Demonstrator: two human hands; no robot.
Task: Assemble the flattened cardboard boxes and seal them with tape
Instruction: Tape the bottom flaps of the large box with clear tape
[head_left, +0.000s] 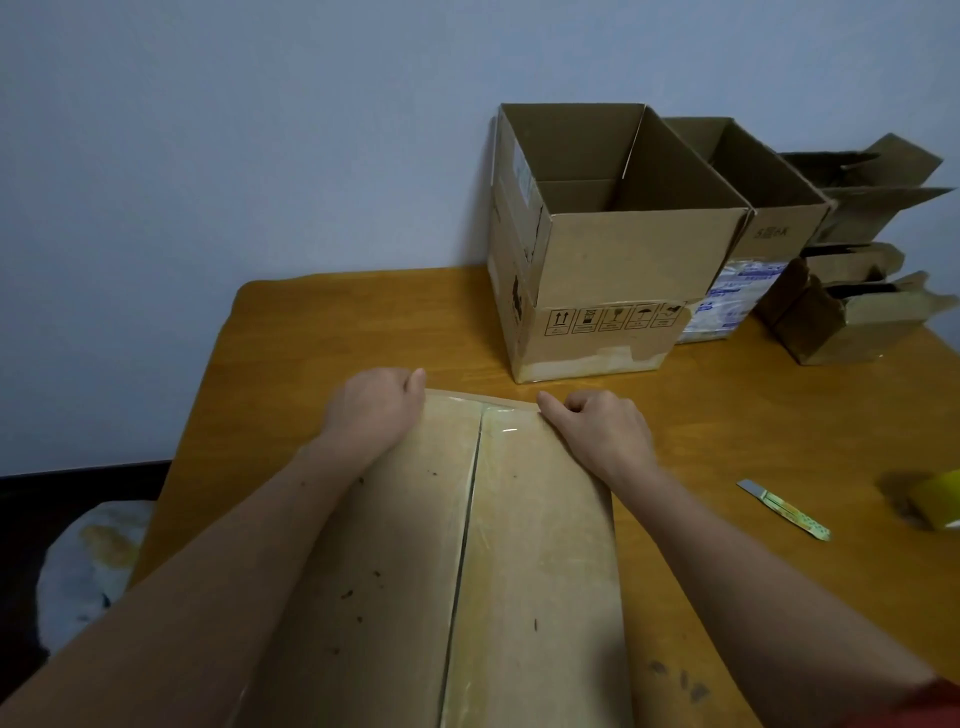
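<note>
A cardboard box (467, 545) stands in front of me with its two flaps folded shut, a seam running down the middle and clear tape glinting near the far edge. My left hand (376, 410) curls over the far left corner of the box. My right hand (602, 431) curls over the far right corner, thumb pointing along the edge. A roll of yellowish tape (930, 506) lies at the right edge of the table. A utility knife (782, 509) with its blade out lies between the roll and my right arm.
A large open box (597, 260) stands on the wooden table (322, 332) just behind my hands. A second open box (763, 228) sits beside it, and several smaller boxes (862, 291) are stacked at the far right. A pale wall rises behind.
</note>
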